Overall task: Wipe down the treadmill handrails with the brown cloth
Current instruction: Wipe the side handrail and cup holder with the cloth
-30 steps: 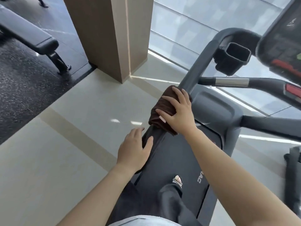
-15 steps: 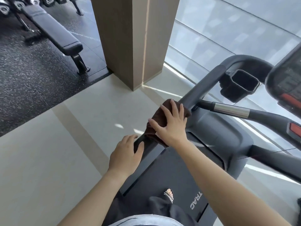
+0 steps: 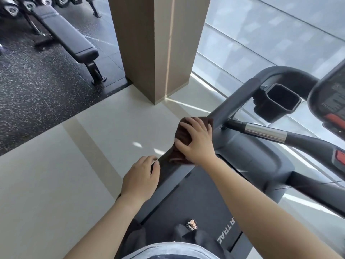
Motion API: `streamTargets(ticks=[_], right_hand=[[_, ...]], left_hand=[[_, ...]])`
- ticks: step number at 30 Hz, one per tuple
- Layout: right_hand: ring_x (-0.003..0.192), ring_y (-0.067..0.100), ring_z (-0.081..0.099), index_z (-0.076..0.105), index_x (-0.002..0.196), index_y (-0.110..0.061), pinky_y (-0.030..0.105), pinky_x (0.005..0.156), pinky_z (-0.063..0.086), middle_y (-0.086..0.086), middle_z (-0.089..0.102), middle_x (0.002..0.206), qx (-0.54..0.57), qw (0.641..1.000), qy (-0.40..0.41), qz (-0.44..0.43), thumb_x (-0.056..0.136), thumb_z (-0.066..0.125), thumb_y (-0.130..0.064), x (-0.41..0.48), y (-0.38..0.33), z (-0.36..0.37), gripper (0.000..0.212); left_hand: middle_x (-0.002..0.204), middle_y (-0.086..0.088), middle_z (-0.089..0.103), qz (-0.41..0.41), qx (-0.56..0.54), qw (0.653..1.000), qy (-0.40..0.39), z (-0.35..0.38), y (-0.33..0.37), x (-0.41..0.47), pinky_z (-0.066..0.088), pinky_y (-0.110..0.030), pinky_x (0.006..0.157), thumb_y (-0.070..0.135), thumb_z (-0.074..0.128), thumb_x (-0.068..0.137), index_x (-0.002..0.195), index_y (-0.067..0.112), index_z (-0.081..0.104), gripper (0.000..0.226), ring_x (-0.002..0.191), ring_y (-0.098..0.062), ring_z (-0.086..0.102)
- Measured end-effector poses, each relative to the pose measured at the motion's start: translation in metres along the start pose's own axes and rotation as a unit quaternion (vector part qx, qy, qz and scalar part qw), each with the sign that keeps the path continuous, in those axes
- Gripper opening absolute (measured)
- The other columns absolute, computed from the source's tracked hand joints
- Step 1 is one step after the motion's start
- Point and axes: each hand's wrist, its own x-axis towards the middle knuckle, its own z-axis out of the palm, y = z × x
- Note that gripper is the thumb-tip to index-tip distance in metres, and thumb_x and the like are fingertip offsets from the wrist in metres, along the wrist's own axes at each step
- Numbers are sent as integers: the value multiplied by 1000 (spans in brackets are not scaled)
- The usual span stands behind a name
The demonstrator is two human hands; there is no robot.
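The person stood on the treadmill belt (image 3: 201, 208), looking down over both bare forearms at the left handrail (image 3: 237, 101), a dark grey bar that rose from near the body up toward the console (image 3: 330, 101) and bent over at its top. The right hand (image 3: 196, 141) lay flat over the brown cloth (image 3: 182, 135), fingers spread and curled around it, pressing the cloth against the handrail; the cloth was bunched and wrapped over the top of the bar, with a folded edge hanging just below the palm. The left hand (image 3: 140, 180) gripped the same handrail lower down, nearer the body, with the thumb hooked over the bar's top and the fingers closed down the outer side, just apart from the cloth. Beyond the cloth, a black square cup holder (image 3: 280, 101) hung beside the console, and a slimmer bar with a silver sensor sleeve (image 3: 265, 132) branched off the handrail toward the right. A sandalled foot (image 3: 191, 225) showed on the belt near white lettering. To the left, pale floor tiles (image 3: 56, 184) met black speckled rubber flooring (image 3: 37, 90), where a padded weight bench (image 3: 67, 38) stood beside a tan square column (image 3: 158, 43).
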Motion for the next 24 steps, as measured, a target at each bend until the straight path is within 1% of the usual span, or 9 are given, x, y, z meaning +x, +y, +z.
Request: streamTargets(ticks=[3,6,8,12,14,16,18,20,24], right_hand=[[139,20,23,56,123,-23,54,114,3,-3,44,142,-19,1000,4,21,79,59,-43,12,0,-4,48],[140,19,22,55,123,-26,52,114,4,-4,44,142,23,999,34,-13,77,57,-46,-16,-1,5,50],[140,19,23,55,123,-26,51,115,6,-5,44,142,35,999,32,-21,77,58,-46,-17,2,3,51],[141,21,19,56,124,-26,51,114,2,-4,41,144,27,997,50,49,76,61,-46,2,0,2,52],[143,20,11,51,128,-27,52,113,0,-5,33,150,29,995,62,76,76,62,-49,-6,-7,9,58],[144,17,3,46,133,-29,51,113,-1,-6,24,154,30,993,69,89,74,60,-56,-17,-13,16,66],[145,15,-3,44,134,-32,54,112,-3,-8,17,157,24,992,72,100,73,58,-61,-19,-13,17,69],[144,13,-7,45,133,-35,56,111,-6,-8,11,158,23,990,70,120,73,58,-62,-11,-10,16,68],[144,15,-4,47,134,-31,60,113,1,-5,15,157,28,982,70,171,77,62,-53,20,6,5,62]], left_hand=[[108,10,61,16,6,1000,-4,-2,2,-2,39,-25,66,46,24,90,110,27,57,43,90,-9,55],[108,10,62,26,19,999,-12,-3,1,-2,39,-26,64,50,22,89,112,28,55,46,89,-10,56],[109,10,62,29,23,999,-19,-3,1,-1,38,-26,64,50,21,89,115,27,53,47,89,-11,57],[111,7,61,39,24,998,-42,-5,2,-1,38,-27,65,49,22,90,116,23,51,47,89,-15,58],[110,5,60,48,20,997,-55,-7,1,-1,38,-27,64,50,22,90,115,22,50,48,85,-14,55],[107,5,59,62,13,996,-70,-8,1,1,35,-24,59,51,22,90,112,23,50,46,78,-10,48],[104,5,59,77,6,993,-84,-7,1,5,34,-23,57,51,21,89,110,24,49,44,78,-9,47],[104,6,58,86,-1,991,-98,-6,1,7,36,-24,60,51,19,88,111,24,48,46,81,-11,51],[107,6,58,95,-11,988,-119,-4,12,22,44,-29,70,49,18,89,115,23,48,48,90,-15,56]])
